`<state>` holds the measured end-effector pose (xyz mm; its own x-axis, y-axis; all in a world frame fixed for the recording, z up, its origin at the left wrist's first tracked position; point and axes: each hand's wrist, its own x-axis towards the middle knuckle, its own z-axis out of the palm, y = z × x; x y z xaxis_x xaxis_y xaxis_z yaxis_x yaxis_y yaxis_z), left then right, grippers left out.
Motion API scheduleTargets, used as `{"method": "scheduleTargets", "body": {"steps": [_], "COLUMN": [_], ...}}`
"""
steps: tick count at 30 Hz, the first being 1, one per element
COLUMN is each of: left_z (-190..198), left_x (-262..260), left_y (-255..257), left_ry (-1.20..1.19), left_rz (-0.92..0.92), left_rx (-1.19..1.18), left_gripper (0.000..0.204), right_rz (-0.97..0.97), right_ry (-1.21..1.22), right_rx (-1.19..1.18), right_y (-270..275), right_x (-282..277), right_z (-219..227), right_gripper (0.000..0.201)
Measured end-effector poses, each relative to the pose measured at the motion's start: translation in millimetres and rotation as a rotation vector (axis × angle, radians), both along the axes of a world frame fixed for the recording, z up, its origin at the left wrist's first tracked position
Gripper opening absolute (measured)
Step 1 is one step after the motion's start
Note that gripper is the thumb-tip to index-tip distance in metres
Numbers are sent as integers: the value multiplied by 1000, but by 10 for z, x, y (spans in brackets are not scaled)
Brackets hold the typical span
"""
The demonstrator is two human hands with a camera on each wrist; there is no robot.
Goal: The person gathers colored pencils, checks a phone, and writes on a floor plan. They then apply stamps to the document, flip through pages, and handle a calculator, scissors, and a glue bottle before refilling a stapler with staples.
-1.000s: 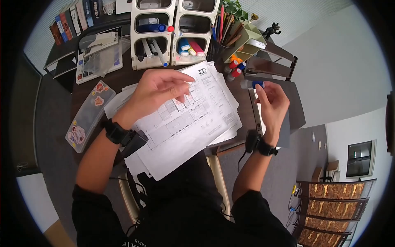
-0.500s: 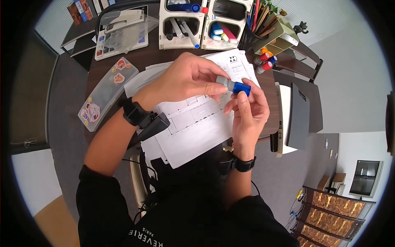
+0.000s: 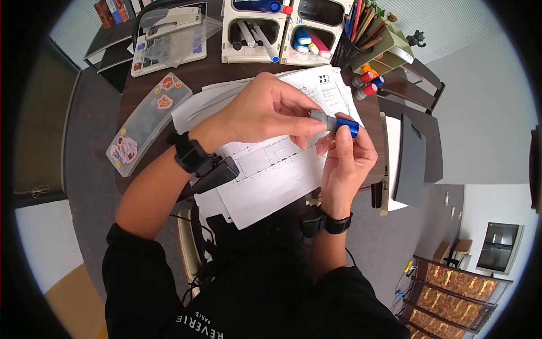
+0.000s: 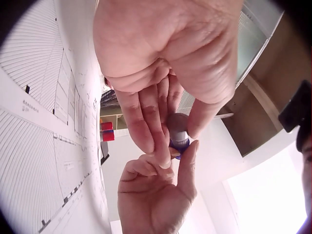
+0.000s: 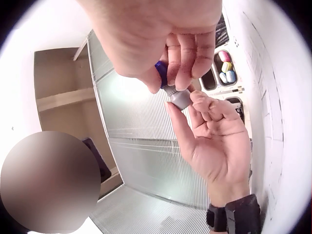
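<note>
Both hands hold a small blue-and-grey cylinder (image 3: 346, 127), shaped like a pocket stamp, over the papers. My left hand (image 3: 271, 113) pinches its grey end (image 5: 181, 100) between thumb and fingers. The thumb and fingers of my right hand (image 3: 345, 164) grip the blue end, which is partly hidden by them in the right wrist view. A narrow ridged collar (image 4: 180, 138) shows between the two ends. Beneath the hands lies a stack of papers (image 3: 271, 192) printed with plan drawings. Similar red-topped and blue-topped cylinders (image 3: 367, 90) stand at the desk's right edge.
A translucent case with stickers (image 3: 144, 130) lies to the left. Behind the papers stand white organizer racks (image 3: 251, 53) with markers and highlighters. A black pencil cup (image 3: 345, 56) and a green holder (image 3: 389, 51) are at back right. A dark folder (image 3: 411, 161) lies right of the desk.
My right hand has brought the cylinder from the right side over the papers. My left hand has moved to it and taken its grey end. The view has shifted too.
</note>
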<state>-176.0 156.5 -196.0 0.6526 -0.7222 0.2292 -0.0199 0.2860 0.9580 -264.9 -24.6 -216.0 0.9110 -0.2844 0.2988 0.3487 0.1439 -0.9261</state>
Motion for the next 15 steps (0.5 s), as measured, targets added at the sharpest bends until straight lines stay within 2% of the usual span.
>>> {"method": "scheduleTargets", "body": {"steps": [5,11,15], "left_z": [-37,-31,-3], "left_x": [9,5,-22], "left_y": [-9,13,16], "left_ry": [-11,-28,46], "left_rz": [21,65,16], "left_rx": [-40,-41,-47], "left_gripper": [32,33,32], "right_rz": [-51,-23,-26], "right_ry": [-33,-59,-69], "right_rx": [160,129,69], "right_y": [97,114,86], "right_x": [23,29,13], "right_z": [-45,14,42], "right_gripper": [25,27,28]}}
